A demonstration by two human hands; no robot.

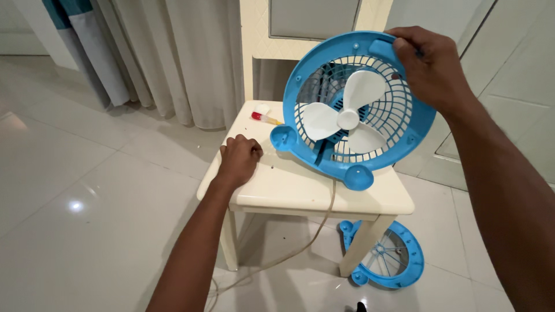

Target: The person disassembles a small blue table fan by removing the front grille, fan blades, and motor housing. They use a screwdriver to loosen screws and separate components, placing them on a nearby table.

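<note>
The round blue plastic fan housing with white blades [358, 110] hides its own motor side and part of the cream square tabletop [289, 185] behind it, and the right hand [430, 66] covers the top rim where its fingers [404, 43] curl out of sight. The left hand [238, 159] rests as a fist, so whatever its fingers may enclose cannot be told, and the small red-and-yellow object [263, 118] at the far edge is too small to identify. The second blue round grille on the floor [387, 257] is partly hidden by a table leg, and both forearms are cut off by the bottom edge.
</note>
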